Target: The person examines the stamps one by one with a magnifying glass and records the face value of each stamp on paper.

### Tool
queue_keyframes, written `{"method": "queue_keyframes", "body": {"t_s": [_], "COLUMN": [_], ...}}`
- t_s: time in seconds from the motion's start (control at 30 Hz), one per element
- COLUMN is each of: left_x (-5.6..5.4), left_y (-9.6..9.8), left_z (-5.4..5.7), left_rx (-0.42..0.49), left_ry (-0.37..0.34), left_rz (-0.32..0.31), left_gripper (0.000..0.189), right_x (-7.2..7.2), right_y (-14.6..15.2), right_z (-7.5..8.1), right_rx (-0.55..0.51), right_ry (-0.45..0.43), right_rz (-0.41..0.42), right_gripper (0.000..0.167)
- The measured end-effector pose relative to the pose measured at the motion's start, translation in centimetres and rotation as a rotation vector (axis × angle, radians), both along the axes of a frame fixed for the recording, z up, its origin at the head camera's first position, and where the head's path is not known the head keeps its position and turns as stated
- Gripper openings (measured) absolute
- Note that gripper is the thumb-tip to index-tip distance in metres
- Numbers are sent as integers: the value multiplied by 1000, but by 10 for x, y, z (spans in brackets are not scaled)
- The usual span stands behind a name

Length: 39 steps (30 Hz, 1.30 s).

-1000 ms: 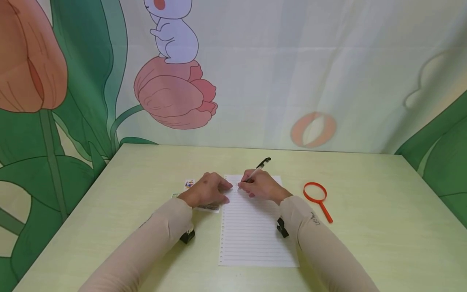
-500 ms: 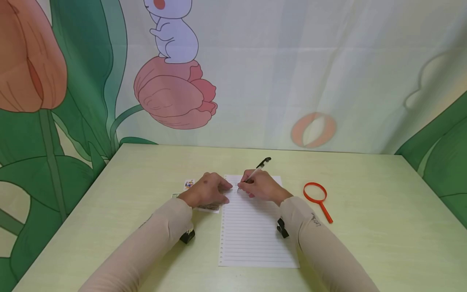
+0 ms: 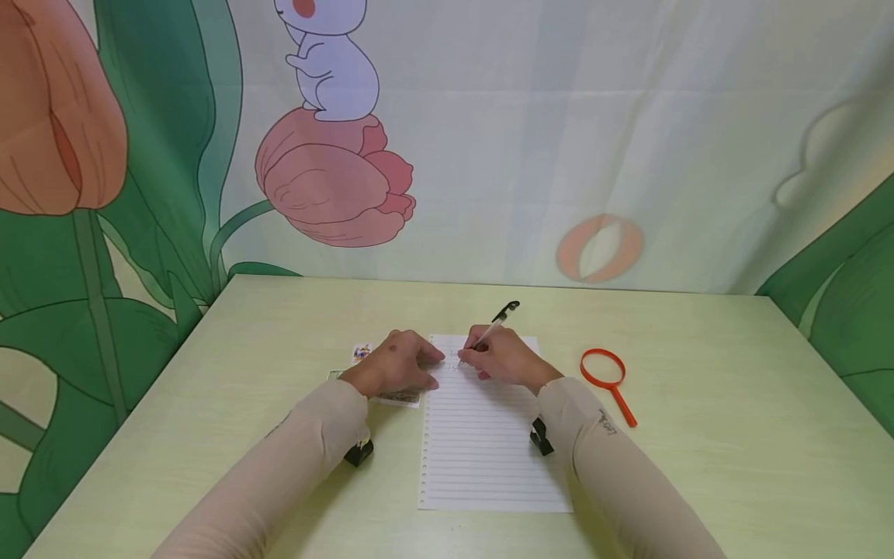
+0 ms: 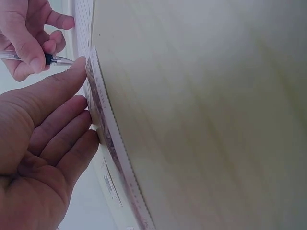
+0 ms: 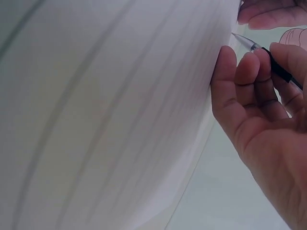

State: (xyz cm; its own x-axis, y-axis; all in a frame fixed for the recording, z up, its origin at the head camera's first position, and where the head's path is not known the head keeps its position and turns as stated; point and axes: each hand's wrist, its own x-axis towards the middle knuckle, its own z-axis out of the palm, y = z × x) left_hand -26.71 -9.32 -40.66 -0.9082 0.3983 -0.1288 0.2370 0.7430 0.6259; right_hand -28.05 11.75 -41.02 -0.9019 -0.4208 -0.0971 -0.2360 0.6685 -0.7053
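A gel pen [image 3: 504,313] with a clear barrel and black clip is pinched in my right hand [image 3: 506,359]. Its tip meets the upper left of a lined, hole-punched sheet of paper [image 3: 496,458], where faint handwritten marks [image 3: 452,368] show. My left hand [image 3: 400,362] rests at the sheet's left edge, fingers relaxed and holding nothing. Beneath that hand lies a larger perforated stamp [image 3: 401,399], mostly covered; in the left wrist view the stamp [image 4: 112,134] is seen edge-on beside the fingertips. A small colourful stamp [image 3: 362,352] lies just beyond the left wrist.
An orange-red magnifying glass [image 3: 624,407] lies flat to the right of the sheet. The pale table [image 3: 733,435] ends at a printed curtain [image 3: 475,155] with flowers and a rabbit. Black wrist devices [image 3: 359,452] sit under both cuffs.
My right hand has shifted slightly to the right with the pen, and more small marks show on the paper. The left hand stays in place.
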Motion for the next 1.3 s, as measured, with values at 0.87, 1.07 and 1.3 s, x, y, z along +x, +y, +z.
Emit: {"method": "queue_keyframes", "body": {"t_s": [0.87, 1.07, 1.3], "left_x": [-1, 0, 0], "left_y": [-1, -1, 0], "left_z": [0, 1, 1], "left_rx": [-17, -22, -17], "left_ry": [8, 6, 1], "left_rz": [0, 7, 4], "left_gripper": [40, 41, 40], "right_x": [1, 1, 1], "right_y": [8, 7, 8], "right_z": [-1, -1, -1], "right_rx": [-107, -85, -54], "right_ry": [-51, -54, -27], "right_rz": [-22, -12, -20], "right_gripper": [11, 11, 11]}}
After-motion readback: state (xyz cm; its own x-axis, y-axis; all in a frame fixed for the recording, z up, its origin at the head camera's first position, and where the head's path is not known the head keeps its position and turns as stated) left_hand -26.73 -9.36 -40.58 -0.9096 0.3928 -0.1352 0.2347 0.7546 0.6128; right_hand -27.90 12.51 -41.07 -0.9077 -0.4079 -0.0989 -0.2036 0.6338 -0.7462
